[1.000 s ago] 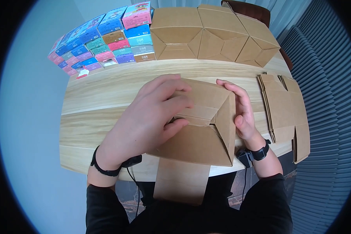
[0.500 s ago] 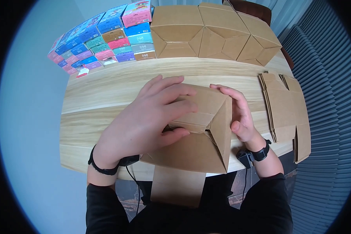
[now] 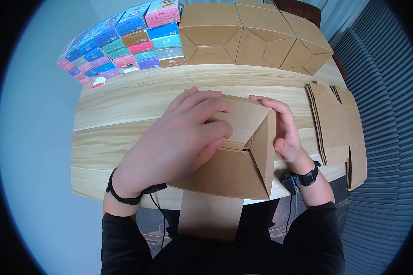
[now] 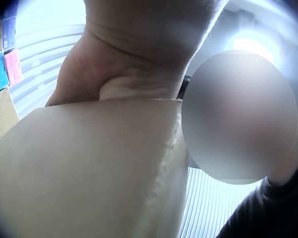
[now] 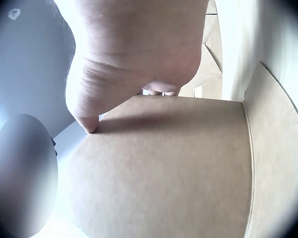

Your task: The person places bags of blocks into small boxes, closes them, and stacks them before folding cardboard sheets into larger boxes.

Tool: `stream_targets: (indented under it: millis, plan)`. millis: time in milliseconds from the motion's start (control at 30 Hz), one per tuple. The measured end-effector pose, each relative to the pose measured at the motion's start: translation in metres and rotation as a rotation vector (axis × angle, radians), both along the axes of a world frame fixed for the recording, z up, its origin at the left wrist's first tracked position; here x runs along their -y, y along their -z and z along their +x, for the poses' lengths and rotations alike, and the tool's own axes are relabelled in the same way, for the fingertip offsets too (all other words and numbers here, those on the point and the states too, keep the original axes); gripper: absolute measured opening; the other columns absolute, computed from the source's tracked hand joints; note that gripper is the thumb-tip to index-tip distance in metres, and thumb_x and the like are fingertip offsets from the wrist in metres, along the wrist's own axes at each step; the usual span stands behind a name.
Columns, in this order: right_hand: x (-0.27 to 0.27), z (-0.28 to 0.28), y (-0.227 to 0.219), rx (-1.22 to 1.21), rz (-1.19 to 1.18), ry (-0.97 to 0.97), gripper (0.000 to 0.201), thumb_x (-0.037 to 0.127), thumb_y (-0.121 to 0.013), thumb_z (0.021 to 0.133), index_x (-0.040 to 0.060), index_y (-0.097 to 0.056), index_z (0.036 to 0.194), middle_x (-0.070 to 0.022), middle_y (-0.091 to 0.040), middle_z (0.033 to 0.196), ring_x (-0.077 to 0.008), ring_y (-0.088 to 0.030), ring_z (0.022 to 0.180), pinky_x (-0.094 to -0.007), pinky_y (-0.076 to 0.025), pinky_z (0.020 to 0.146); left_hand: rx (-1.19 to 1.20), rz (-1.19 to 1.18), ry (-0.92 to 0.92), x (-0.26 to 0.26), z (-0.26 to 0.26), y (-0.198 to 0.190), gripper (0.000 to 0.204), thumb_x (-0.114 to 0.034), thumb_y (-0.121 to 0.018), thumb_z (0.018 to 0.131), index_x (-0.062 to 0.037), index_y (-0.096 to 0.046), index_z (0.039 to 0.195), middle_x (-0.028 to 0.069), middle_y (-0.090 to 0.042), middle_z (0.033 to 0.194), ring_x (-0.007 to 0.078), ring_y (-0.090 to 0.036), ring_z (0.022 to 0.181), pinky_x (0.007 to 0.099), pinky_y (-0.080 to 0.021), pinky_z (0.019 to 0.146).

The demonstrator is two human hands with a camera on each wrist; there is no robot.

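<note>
A brown cardboard box point(image 3: 229, 167) stands before me near the table's front edge, its folded end flaps facing up. My left hand point(image 3: 174, 133) lies across the left part of that end. Its bent fingers and thumb grip at the middle seam, where the flaps meet; the fingertips partly hide the seam. My right hand point(image 3: 287, 133) holds the box's right side, with fingers round the far corner and thumb against the side panel. In the right wrist view the thumb tip touches the cardboard panel point(image 5: 169, 163). A loose flap point(image 3: 209, 215) sticks out from the box towards my body.
Three closed cardboard boxes point(image 3: 211, 41) stand in a row at the table's back. Left of them, several coloured boxes point(image 3: 167, 41) are stacked. Flattened cardboard point(image 3: 337, 123) lies at the right edge of the wooden table point(image 3: 105, 105). Cables point(image 3: 160, 220) hang from both wrist cameras.
The box shifts slightly left and towards me, then back a little right and away. My left thumb draws in under the fingers at the seam. My right hand stays on the side.
</note>
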State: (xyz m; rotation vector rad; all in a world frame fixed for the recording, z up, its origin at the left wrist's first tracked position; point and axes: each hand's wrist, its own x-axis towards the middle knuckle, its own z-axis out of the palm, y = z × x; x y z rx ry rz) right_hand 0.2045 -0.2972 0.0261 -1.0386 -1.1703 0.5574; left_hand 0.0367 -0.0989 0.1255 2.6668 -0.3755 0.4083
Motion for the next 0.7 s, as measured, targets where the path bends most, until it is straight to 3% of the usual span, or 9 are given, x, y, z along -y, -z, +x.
stream_targets:
  millis: [200, 300, 400, 700]
  plan:
    - [0.001, 0.001, 0.001, -0.019, -0.023, 0.011, 0.085, 0.053, -0.065, 0.086, 0.006, -0.028, 0.146, -0.0204, -0.036, 0.147, -0.0307, -0.037, 0.136, -0.0442, -0.028, 0.112, -0.027, -0.031, 0.081, 0.0, -0.004, -0.004, 0.014, -0.006, -0.069, 0.074, -0.0069, -0.06, 0.085, 0.0109, -0.055, 0.123, 0.0365, -0.047, 0.124, 0.0485, -0.04, 0.104]
    - [-0.003, -0.002, -0.001, -0.024, -0.09, 0.1, 0.098, 0.068, -0.06, 0.081, 0.0094, -0.022, 0.149, -0.0227, -0.037, 0.145, -0.033, -0.038, 0.135, -0.0468, -0.031, 0.11, -0.04, -0.058, 0.055, 0.001, -0.005, -0.004, 0.017, -0.008, -0.071, 0.073, -0.0067, -0.06, 0.087, 0.0117, -0.055, 0.125, 0.0369, -0.047, 0.124, 0.046, -0.042, 0.102]
    - [-0.004, -0.002, 0.002, -0.053, -0.094, 0.097, 0.102, 0.069, -0.06, 0.08, 0.0104, -0.017, 0.151, -0.0228, -0.037, 0.145, -0.0333, -0.038, 0.134, -0.0475, -0.032, 0.11, -0.071, -0.039, 0.077, -0.001, -0.009, -0.01, 0.023, -0.01, -0.073, 0.072, -0.0065, -0.061, 0.092, 0.0118, -0.055, 0.126, 0.0375, -0.046, 0.125, 0.0448, -0.042, 0.1]
    - [-0.002, 0.008, 0.008, -0.152, -0.106, -0.018, 0.092, 0.043, -0.068, 0.083, 0.0096, -0.016, 0.152, -0.0192, -0.034, 0.148, -0.0306, -0.034, 0.138, -0.0445, -0.026, 0.113, -0.195, 0.026, 0.094, -0.028, -0.03, -0.033, 0.048, -0.002, -0.072, 0.066, -0.006, -0.062, 0.113, 0.014, -0.055, 0.128, 0.0374, -0.046, 0.126, 0.0456, -0.041, 0.102]
